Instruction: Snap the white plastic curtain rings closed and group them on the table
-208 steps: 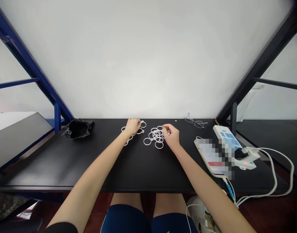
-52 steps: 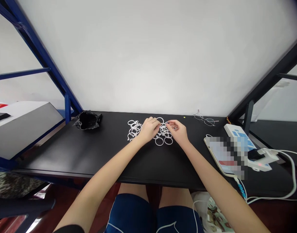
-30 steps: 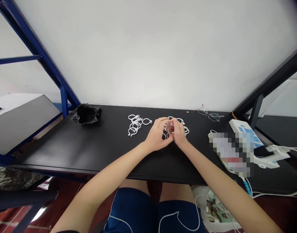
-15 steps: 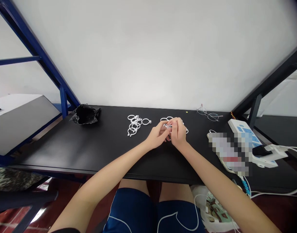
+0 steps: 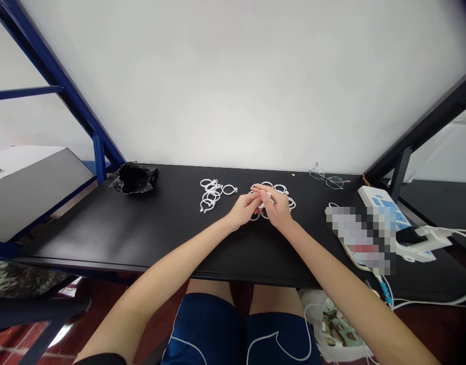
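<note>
A: Head view. Hands?
B: Left hand [image 5: 243, 211]: thumb and fingers drawn in; tips partly covered, pinch cannot be told. Right hand [image 5: 280, 208]: thumb and fingers pressed about a white piece [image 5: 266, 199], probably a ring.
A: Its place?
B: Between both hands, over a cluster of white rings [image 5: 286, 192] on the black table [image 5: 172, 223].
A: Changed?
B: Right fingers, curled half a second ago, now reach across the left fingertips. Second ring group [image 5: 212, 190], leftward: unchanged.
A: Meaning?
B: Handling, by judgement, centres on that piece.
</note>
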Demonstrator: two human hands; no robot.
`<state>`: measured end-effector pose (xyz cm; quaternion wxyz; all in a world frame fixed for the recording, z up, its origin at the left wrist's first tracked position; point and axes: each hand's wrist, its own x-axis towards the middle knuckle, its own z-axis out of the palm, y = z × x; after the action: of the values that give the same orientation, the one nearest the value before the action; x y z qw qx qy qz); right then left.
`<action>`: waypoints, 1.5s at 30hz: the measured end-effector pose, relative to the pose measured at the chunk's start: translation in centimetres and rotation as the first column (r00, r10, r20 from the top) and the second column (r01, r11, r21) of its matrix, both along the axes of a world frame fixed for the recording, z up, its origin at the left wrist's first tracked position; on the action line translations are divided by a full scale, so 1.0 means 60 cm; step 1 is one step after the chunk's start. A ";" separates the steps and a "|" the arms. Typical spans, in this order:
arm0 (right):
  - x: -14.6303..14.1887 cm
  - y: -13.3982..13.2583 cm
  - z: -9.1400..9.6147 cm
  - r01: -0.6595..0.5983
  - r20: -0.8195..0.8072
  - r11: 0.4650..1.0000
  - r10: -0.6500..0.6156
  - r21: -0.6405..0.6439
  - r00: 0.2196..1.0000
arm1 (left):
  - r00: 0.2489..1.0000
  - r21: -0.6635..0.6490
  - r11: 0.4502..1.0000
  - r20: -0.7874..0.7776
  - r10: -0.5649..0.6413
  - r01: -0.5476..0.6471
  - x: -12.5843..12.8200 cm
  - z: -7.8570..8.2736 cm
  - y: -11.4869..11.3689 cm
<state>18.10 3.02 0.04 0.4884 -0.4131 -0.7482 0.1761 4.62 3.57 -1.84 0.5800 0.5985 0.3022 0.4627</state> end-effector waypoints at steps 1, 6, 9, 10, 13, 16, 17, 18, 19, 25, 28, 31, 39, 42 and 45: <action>0.001 0.001 0.000 -0.030 -0.006 0.999 0.030 -0.042 1.000 | 1.000 -0.007 1.000 -0.014 -0.026 0.026 0.000 0.003 -0.002; 0.006 0.004 0.003 -0.121 -0.026 0.984 0.118 -0.132 0.993 | 0.997 -0.061 0.995 -0.002 -0.081 0.081 0.001 0.007 -0.007; 0.006 0.004 0.005 -0.077 -0.002 0.995 0.077 -0.065 0.997 | 0.996 -0.094 0.993 0.043 -0.072 0.076 0.002 0.007 -0.008; 0.004 0.003 0.006 -0.063 0.005 0.997 0.063 -0.034 0.998 | 0.996 -0.104 0.992 0.053 -0.065 0.070 0.002 0.008 -0.008; 0.000 -0.001 0.004 -0.028 0.007 0.998 0.028 0.063 1.000 | 0.997 -0.144 0.988 0.063 -0.045 0.053 0.001 0.013 -0.010; -0.004 -0.004 0.000 0.012 -0.005 0.995 -0.012 0.100 1.000 | 0.998 -0.165 0.985 0.038 -0.044 0.049 0.001 0.017 -0.010; -0.005 -0.004 -0.001 0.023 -0.008 0.995 -0.022 0.100 1.000 | 0.999 -0.149 0.988 0.015 -0.046 0.048 0.002 0.018 -0.010; -0.006 -0.005 -0.001 0.030 -0.012 0.994 -0.029 0.101 1.000 | 0.999 -0.114 0.993 -0.018 -0.040 0.038 0.002 0.018 -0.011; -0.006 -0.005 -0.002 0.035 -0.017 0.994 -0.034 0.108 0.999 | 0.998 -0.059 0.998 -0.060 -0.023 0.019 0.003 0.019 -0.012; -0.012 -0.009 -0.004 -0.038 -0.041 0.976 0.048 0.214 0.998 | 0.925 0.406 0.904 -0.277 0.258 -0.131 -0.002 0.020 -0.034; -0.018 -0.015 -0.007 -0.059 -0.046 0.969 0.072 0.239 0.996 | 0.869 0.567 0.815 -0.335 0.364 -0.123 -0.006 0.015 -0.039; -0.024 -0.022 -0.009 -0.043 -0.062 0.969 0.060 0.245 0.996 | 0.843 0.667 0.735 -0.319 0.433 -0.124 -0.008 0.008 -0.038; -0.031 -0.032 -0.005 -0.080 -0.056 0.954 0.100 0.290 0.993 | 0.818 0.817 0.566 -0.247 0.520 -0.113 -0.011 0.002 -0.033; -0.028 -0.024 -0.005 -0.067 -0.054 0.961 0.085 0.269 0.995 | 0.763 0.820 0.567 -0.313 0.566 -0.084 -0.015 0.009 -0.031; -0.017 -0.009 -0.006 -0.007 -0.045 0.979 0.016 0.202 0.999 | 0.717 0.786 0.617 -0.405 0.568 -0.044 -0.028 0.018 -0.020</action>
<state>17.07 2.50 -0.32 0.5438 -0.3528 -0.7532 0.1115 2.94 2.39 -0.73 0.0631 0.8286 0.3690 0.4164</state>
